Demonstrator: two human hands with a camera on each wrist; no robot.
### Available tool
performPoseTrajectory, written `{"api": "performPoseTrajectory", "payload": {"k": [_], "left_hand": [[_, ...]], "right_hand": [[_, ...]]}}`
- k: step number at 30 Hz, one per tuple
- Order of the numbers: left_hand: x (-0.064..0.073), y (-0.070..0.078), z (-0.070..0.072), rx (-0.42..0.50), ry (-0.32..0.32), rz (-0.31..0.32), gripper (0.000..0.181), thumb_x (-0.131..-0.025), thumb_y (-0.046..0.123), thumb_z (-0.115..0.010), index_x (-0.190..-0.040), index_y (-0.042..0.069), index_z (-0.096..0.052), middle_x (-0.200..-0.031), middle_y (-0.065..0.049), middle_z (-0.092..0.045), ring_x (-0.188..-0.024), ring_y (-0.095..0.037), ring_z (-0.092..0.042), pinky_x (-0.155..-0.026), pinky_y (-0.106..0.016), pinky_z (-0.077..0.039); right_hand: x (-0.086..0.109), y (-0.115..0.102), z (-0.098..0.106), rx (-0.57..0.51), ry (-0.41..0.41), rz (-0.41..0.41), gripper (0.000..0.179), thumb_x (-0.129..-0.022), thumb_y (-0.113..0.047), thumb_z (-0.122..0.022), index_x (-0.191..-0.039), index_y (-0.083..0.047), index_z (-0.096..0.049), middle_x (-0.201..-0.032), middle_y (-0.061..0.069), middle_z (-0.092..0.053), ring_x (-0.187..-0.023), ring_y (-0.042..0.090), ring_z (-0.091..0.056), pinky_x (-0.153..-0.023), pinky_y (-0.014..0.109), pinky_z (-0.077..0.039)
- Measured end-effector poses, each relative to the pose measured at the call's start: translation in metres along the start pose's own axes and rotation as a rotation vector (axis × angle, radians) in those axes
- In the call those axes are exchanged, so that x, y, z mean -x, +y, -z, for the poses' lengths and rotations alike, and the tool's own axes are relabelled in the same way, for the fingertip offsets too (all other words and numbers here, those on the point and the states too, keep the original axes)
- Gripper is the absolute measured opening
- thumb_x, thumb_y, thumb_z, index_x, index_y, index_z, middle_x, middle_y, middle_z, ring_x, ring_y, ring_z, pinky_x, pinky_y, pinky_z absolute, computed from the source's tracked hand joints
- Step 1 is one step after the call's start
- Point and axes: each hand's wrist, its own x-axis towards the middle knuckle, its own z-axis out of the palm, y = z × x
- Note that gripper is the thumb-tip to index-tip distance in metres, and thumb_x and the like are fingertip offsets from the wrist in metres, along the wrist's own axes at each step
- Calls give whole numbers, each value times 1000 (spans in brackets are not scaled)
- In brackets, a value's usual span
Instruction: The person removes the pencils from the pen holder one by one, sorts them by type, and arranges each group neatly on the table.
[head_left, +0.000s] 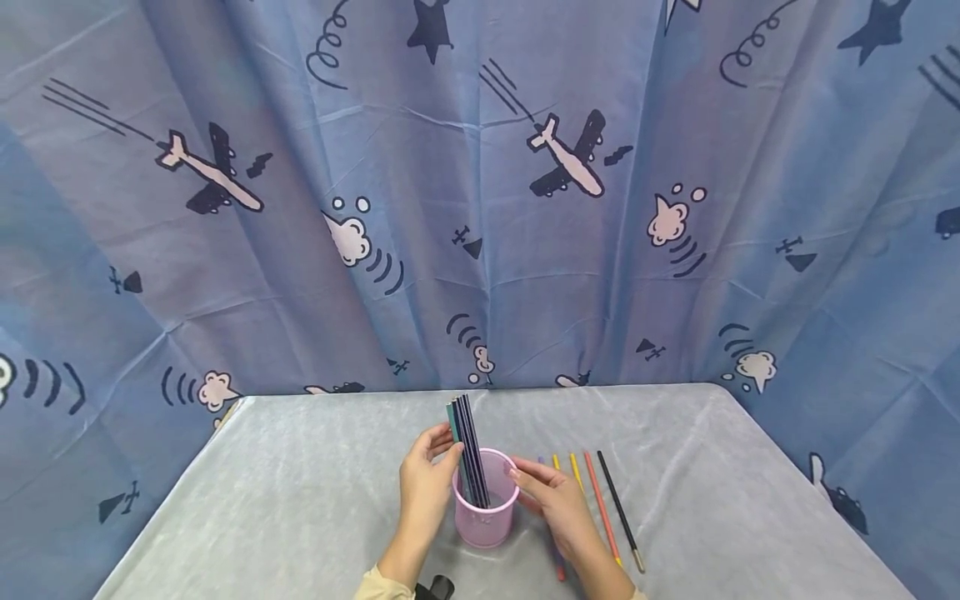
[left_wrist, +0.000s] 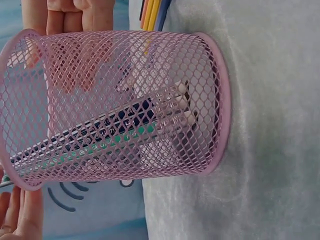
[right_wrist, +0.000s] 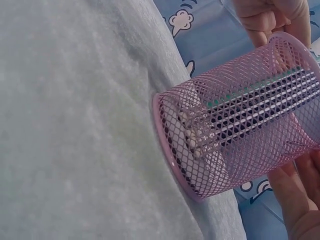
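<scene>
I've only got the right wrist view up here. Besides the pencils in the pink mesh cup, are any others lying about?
Observer: Yes. The head view shows loose pencils lying on the grey-covered table, to the right of the cup.

Operator: Good. My picture cuts off the tops of the ones inside. How high do they reach?

Observer: In the head view, the pencils in the cup stick up well above its rim.
</scene>
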Motion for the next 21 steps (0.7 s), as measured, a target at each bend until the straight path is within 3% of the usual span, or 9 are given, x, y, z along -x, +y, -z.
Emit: {"api": "performPoseTrajectory", "payload": {"k": [13, 21], "left_hand": [[2, -2, -5, -51, 39, -15, 23, -87, 3, -71, -109, -3, -71, -101, -17, -75, -96, -28, -72, -81, -35, -63], [3, 3, -3, -52, 63, -14, 20, -87, 3, -71, -106, -1, -72, -99, -15, -75, -93, -26, -72, -74, -22, -59]], "right_hand": [[0, 1, 1, 7, 6, -4, 39, -90, -10, -70, -123, 11, -63, -107, 5, -76, -92, 5, -69, -88, 29, -62], [0, 0, 0, -15, 7, -5, 39, -90, -8, -70, -124, 11, -63, -109, 7, -75, -94, 5, -69, -90, 31, -62]]}}
